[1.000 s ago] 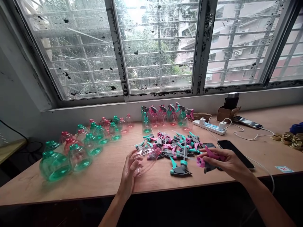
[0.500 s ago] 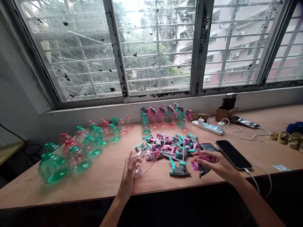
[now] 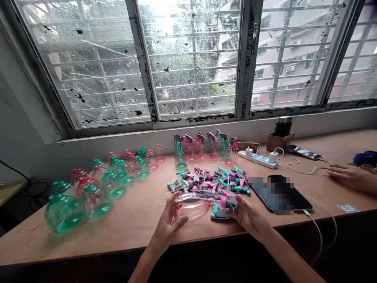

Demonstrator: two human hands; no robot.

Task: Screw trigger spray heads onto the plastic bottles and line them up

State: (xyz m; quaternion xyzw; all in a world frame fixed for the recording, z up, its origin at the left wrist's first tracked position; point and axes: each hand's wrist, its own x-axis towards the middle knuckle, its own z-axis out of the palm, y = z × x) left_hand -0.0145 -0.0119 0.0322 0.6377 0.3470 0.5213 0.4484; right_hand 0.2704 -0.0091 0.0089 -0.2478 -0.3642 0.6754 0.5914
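Observation:
Tipped on its side, a clear pink bottle (image 3: pixel 193 207) lies in the grip of my left hand (image 3: pixel 169 220), its neck pointing right. My right hand (image 3: pixel 247 216) is closed on a pink and grey spray trigger head (image 3: pixel 228 202). The head's pink collar is right at the bottle's neck; whether the two touch I cannot tell. Just behind both hands is a pile of loose pink, teal and grey spray heads (image 3: pixel 206 179). One teal and grey spray head (image 3: pixel 219 214) lies partly hidden beside my right hand.
Open green and pink bottles (image 3: pixel 66 214) line the table's left side. Several bottles with spray heads (image 3: pixel 202 147) stand by the window wall. To the right are a power strip (image 3: pixel 257 159), phones (image 3: pixel 303 151) with cables, and another person's hand (image 3: pixel 350 175) near blue objects (image 3: pixel 366 158).
My right hand has moved left with the spray head, bringing it to the bottle's neck. The bottle has shifted right and levelled out. Another person's hand has appeared at the right.

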